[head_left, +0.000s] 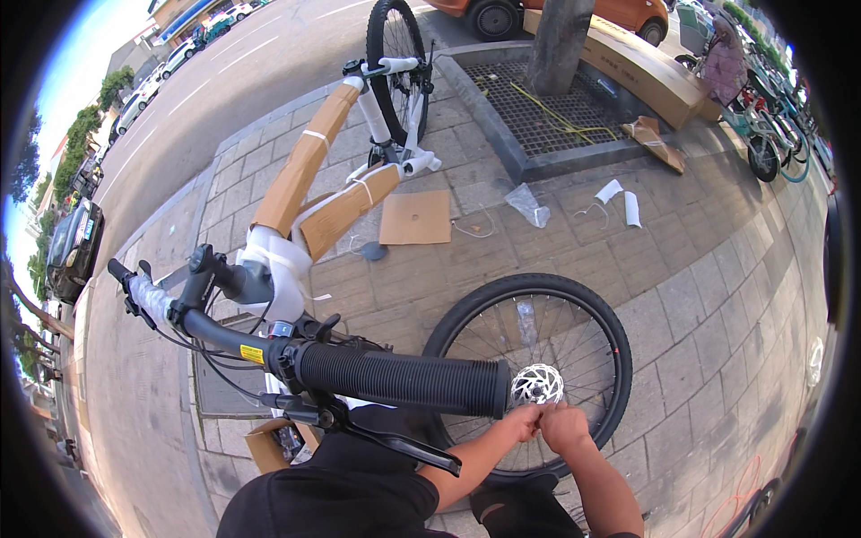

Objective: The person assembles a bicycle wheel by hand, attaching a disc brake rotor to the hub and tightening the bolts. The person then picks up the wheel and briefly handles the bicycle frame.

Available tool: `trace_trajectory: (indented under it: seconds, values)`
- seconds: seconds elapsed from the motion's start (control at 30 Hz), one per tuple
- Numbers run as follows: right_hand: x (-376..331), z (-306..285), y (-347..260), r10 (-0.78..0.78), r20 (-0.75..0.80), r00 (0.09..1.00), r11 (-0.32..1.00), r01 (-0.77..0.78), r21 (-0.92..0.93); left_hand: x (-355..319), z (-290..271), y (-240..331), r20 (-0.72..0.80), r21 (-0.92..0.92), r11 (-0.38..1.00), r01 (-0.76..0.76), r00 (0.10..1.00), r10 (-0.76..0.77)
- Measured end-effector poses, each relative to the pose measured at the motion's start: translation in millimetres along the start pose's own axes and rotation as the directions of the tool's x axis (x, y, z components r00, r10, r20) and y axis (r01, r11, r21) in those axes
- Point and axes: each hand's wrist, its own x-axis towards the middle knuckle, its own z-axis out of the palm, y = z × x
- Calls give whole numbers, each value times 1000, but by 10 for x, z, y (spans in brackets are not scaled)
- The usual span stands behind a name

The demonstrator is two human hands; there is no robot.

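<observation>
Your left hand [523, 423] and right hand [565, 430] were together at the middle of the loose bicycle wheel [623, 368], close to its silver disc rotor [549, 375]. The fingers of both were curled in, the right more like a fist, and they met just on the near side of the rotor; whether they pinched some small part there, you could not have told from this view. The wheel was near you, right of centre, in front of your legs, its black tyre showing almost all the way round.

To the left of it, the bicycle frame [305, 161] ran away from you, padded with cardboard and white wrap, with its mounted wheel [375, 54] at the far end. Its handlebar reached across on the near side, and the black ribbed handlebar grip [404, 381] and brake lever [404, 448] stood just left of your hands in the view, neither one held.

An open carton [262, 448] of parts sat near on the left. Farther off, a flat cardboard piece [415, 218] and a clear plastic bag [529, 208] lay on the paving [700, 359]; beyond, on the far right, a long box [646, 76] lay beside a tree trunk [558, 54].
</observation>
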Motion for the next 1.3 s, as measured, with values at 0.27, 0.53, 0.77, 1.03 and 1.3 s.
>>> trace_trajectory:
  seconds: [0.27, 0.53, 0.77, 1.03, 1.3]
  values:
    - [104, -178, 1, 530, 346, 774, 278, -545, 791, -107, -11, 88, 58, -37, 999, -15, 998, 17]
    - [-35, -520, 79, 102, 288, 952, 995, -96, -37, -351, 183, 233, -45, -19, 999, 28, 999, -29]
    - [-184, -294, 82, 137, 109, 985, 989, -142, 40, -439, 189, 225, 18, -33, 999, 25, 1000, -24]
    - [-45, -300, -130, 422, 179, 889, 778, -456, 431, -335, 135, 161, 123, -245, 970, -6, 992, 37]
    - [152, 39, -319, 776, 360, 518, 168, -720, 673, -209, 143, 60, 263, -437, 897, 68, 963, 55]
